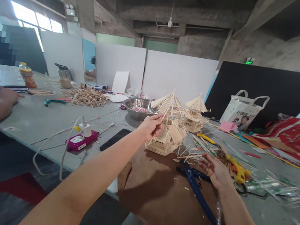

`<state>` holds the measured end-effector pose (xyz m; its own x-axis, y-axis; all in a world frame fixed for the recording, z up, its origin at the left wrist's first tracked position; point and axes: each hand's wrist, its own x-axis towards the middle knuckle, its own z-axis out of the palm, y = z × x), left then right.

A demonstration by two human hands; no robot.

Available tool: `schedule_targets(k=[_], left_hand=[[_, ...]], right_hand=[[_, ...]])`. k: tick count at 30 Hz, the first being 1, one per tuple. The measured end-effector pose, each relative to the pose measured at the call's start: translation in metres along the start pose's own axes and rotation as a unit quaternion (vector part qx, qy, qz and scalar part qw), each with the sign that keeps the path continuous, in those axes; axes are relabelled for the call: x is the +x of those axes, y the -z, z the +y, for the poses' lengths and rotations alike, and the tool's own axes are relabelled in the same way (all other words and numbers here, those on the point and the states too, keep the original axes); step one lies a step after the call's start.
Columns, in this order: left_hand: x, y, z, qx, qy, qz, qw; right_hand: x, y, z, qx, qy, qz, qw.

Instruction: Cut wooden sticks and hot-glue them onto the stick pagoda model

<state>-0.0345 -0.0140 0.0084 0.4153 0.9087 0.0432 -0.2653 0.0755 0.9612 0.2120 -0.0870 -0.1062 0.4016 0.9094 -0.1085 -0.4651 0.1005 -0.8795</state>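
My left hand (151,126) reaches to the front of a pagoda model made of thin wooden sticks (165,138), its fingers pinched on a small wooden stick (164,118) close under the pointed upper roof. My right hand (215,171) hangs palm inward with loosely spread fingers and holds nothing. Below and left of it, blue-handled cutters (197,193) lie on a brown board (153,197). Just right of that hand is a yellow glue gun (237,169). A second, smaller stick model (193,114) stands behind the first.
A steel bowl (139,113) and a pile of sticks (87,97) stand farther back. Left are a phone (115,139), a purple power strip (82,141) with a cable and another person's hand (2,103). Clear wrappers (274,188) and a white bag (241,111) are right.
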Motion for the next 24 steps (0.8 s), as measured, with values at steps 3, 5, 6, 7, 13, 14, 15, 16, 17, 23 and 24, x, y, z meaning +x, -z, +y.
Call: schedule_targets(k=[3, 5, 6, 7, 13, 14, 15, 16, 17, 23, 24], left_hand=[[0.001, 0.0, 0.0, 0.002, -0.003, -0.001, 1.0], [0.001, 0.001, 0.0, 0.003, -0.004, -0.006, 1.0], [0.001, 0.001, -0.001, 0.003, -0.005, -0.009, 1.0], [-0.001, 0.001, -0.002, 0.003, -0.006, -0.013, 1.0], [-0.02, -0.011, -0.02, 0.047, -0.08, 0.013, 0.996], [-0.023, -0.015, -0.027, 0.061, -0.096, 0.023, 0.993], [-0.024, -0.018, -0.034, 0.075, -0.108, 0.033, 0.991], [-0.025, -0.022, -0.042, 0.091, -0.117, 0.038, 0.988], [-0.025, -0.025, -0.05, 0.105, -0.127, 0.037, 0.986], [-0.015, -0.039, -0.092, 0.193, -0.182, 0.001, 0.964], [-0.014, -0.04, -0.096, 0.195, -0.183, 0.0, 0.964]], right_hand=[[0.0, 0.0, -0.001, -0.009, 0.001, 0.005, 1.0], [0.002, 0.001, 0.0, -0.038, 0.013, 0.006, 0.999], [0.002, 0.002, 0.0, -0.051, 0.018, 0.006, 0.999], [0.003, 0.002, 0.0, -0.069, 0.026, 0.009, 0.997], [-0.005, -0.002, -0.001, -0.524, 0.205, -0.014, 0.827], [-0.008, -0.003, -0.002, -0.584, 0.224, -0.049, 0.778], [-0.012, -0.005, -0.004, -0.627, 0.229, -0.091, 0.739], [-0.016, -0.005, -0.004, -0.662, 0.231, -0.13, 0.701], [-0.019, -0.005, -0.005, -0.695, 0.223, -0.163, 0.664], [-0.031, -0.001, -0.008, -0.801, 0.098, -0.209, 0.552], [-0.032, -0.002, -0.009, -0.799, 0.094, -0.213, 0.554]])
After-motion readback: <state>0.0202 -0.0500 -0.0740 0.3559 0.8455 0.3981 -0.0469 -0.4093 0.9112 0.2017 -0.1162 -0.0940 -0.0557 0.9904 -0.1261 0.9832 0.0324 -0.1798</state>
